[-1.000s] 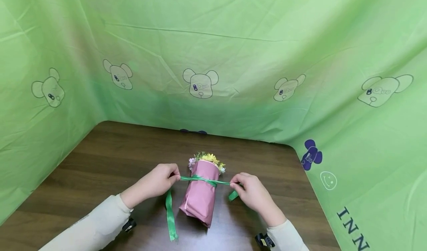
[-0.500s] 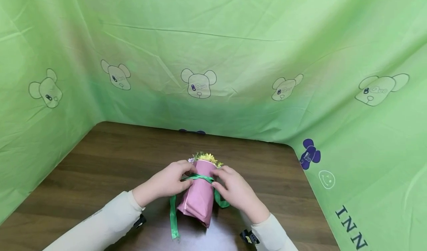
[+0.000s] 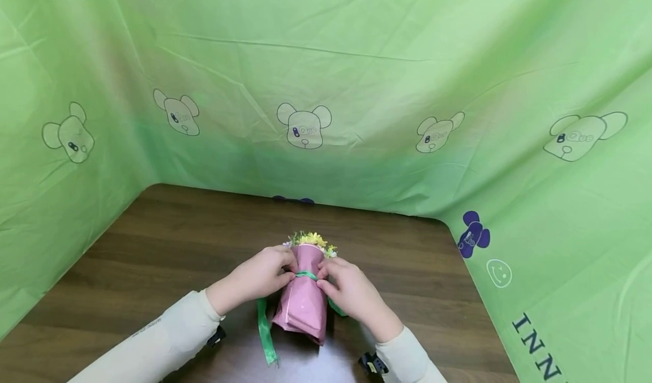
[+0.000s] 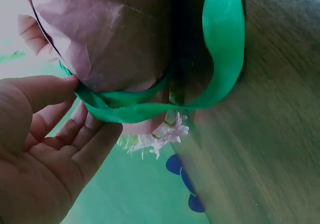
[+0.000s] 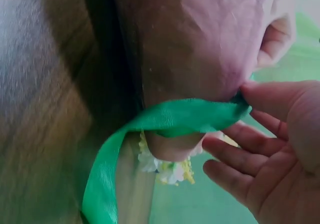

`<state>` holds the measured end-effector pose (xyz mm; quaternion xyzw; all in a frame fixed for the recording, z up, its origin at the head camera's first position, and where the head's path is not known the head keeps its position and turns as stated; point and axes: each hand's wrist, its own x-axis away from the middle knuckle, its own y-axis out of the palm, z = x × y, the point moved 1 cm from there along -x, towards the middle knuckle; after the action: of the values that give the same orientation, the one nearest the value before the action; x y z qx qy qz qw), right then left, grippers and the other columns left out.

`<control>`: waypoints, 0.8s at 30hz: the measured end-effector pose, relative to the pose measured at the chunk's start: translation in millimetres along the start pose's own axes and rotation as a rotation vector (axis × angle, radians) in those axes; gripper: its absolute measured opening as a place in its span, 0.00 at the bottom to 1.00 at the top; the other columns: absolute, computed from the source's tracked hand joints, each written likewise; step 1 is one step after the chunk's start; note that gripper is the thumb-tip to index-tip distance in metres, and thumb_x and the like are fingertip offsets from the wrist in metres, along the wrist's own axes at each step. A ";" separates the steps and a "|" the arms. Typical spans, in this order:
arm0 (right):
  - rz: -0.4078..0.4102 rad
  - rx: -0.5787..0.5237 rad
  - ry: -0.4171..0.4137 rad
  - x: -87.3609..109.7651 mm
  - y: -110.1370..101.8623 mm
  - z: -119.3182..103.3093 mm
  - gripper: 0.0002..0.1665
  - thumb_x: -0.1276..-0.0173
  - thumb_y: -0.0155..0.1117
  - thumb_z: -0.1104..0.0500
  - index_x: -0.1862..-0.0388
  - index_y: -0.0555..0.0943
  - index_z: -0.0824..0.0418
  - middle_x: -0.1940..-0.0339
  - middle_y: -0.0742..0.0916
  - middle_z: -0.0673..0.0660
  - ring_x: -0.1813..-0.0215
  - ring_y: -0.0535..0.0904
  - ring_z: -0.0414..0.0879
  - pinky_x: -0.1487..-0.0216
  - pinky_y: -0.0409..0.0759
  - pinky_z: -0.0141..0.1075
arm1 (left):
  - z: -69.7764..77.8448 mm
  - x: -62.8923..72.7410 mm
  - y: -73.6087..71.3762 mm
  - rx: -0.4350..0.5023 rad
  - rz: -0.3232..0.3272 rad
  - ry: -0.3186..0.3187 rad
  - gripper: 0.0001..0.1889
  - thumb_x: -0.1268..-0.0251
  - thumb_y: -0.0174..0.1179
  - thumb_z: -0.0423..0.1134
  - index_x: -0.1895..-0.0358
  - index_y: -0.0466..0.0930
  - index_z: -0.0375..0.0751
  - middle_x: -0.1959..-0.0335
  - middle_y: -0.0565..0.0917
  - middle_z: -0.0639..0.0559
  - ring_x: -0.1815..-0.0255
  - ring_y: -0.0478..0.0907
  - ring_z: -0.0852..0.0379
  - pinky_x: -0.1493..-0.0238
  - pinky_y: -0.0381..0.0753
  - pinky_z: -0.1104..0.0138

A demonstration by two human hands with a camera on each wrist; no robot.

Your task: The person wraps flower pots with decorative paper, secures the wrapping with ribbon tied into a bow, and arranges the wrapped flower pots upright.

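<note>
A bouquet wrapped in pink paper (image 3: 304,306) lies on the table, its yellow, white and pale purple flowers (image 3: 312,239) showing at the far end. Around its upper part runs a green ribbon (image 3: 306,275), close against the wrap. My left hand (image 3: 262,272) pinches the ribbon at the bouquet's left side, thumb and fingertips meeting on it in the left wrist view. On the opposite side, my right hand (image 3: 351,292) pinches the ribbon between thumb and fingers; some fingertips are hidden behind it. A loose ribbon tail (image 4: 225,39) hangs past the left hand, another tail (image 5: 102,179) past the right.
The dark wooden table (image 3: 204,230) extends around the bouquet. Green printed cloth (image 3: 305,77) stands as walls behind it and on both sides. Each sleeve has a dark wrist device near the cuff, such as the right one (image 3: 373,365).
Both hands have come inward from holding the ribbon stretched out sideways to the bouquet's two sides. The ribbon now lies closer round the wrap, and the right tail hangs lower beside it.
</note>
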<state>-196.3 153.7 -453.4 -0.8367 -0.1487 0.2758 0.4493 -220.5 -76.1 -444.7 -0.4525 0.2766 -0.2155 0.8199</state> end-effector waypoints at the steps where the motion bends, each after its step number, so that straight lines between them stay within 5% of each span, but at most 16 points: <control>1: -0.012 -0.010 0.002 0.3 -1.4 0.3 0.03 0.32 0.72 0.60 0.62 0.84 0.55 0.47 0.87 0.54 0.45 0.85 0.47 0.44 0.83 0.44 | -0.4 0.6 0.2 -0.002 0.000 -0.002 0.05 0.37 0.70 0.33 0.67 0.85 0.48 0.65 0.80 0.61 0.60 0.79 0.61 0.49 0.83 0.62; 7: -0.039 -0.060 0.000 1.3 -3.4 2.6 0.04 0.32 0.72 0.59 0.66 0.84 0.54 0.45 0.88 0.54 0.41 0.84 0.49 0.41 0.82 0.46 | -2.0 4.8 3.1 -0.063 0.004 -0.038 0.03 0.35 0.69 0.35 0.64 0.85 0.50 0.63 0.79 0.60 0.52 0.80 0.58 0.55 0.82 0.67; 12: -0.054 -0.116 -0.032 2.4 0.5 8.4 0.08 0.32 0.72 0.58 0.69 0.80 0.52 0.43 0.87 0.55 0.36 0.82 0.51 0.37 0.80 0.46 | -5.2 8.7 2.1 -0.100 0.032 -0.036 0.04 0.32 0.67 0.35 0.63 0.81 0.49 0.65 0.78 0.61 0.60 0.77 0.61 0.57 0.81 0.66; 24: -0.124 -0.172 -0.166 11.1 -1.7 33.3 0.10 0.27 0.66 0.56 0.69 0.76 0.50 0.35 0.84 0.54 0.29 0.77 0.51 0.40 0.80 0.40 | -11.2 18.7 2.5 0.051 0.000 -0.096 0.08 0.31 0.64 0.31 0.66 0.77 0.47 0.69 0.75 0.59 0.65 0.71 0.62 0.61 0.78 0.67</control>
<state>-207.1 182.5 -470.5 -0.8357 -0.2599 0.3020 0.3780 -213.3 -93.1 -456.6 -0.4413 0.2314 -0.2006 0.8435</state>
